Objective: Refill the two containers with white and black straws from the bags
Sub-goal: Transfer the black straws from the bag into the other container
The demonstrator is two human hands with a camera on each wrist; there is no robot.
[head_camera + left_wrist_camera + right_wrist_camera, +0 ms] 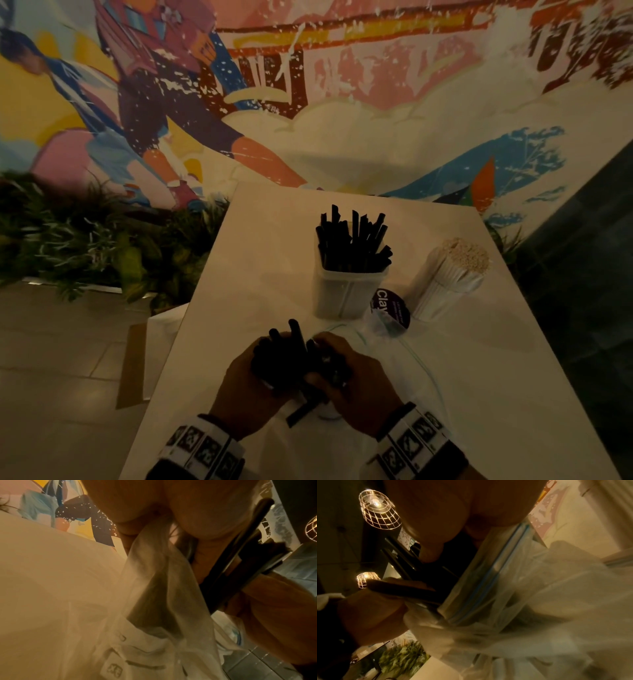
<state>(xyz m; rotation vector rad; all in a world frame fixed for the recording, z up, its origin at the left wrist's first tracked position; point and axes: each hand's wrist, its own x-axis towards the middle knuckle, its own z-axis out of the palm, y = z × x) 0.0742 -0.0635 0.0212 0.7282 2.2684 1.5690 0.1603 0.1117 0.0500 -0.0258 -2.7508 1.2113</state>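
Our left hand (245,380) wraps a bunch of black straws (284,356) near the table's (239,274) front edge; our right hand (352,383) pinches the clear bag (488,588) around them. One straw sticks out low and could slip free if the bag snags.

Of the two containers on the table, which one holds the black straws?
The nearer, left container, clear and square, with black straws sticking out. The other container, farther right, is packed with white straws.
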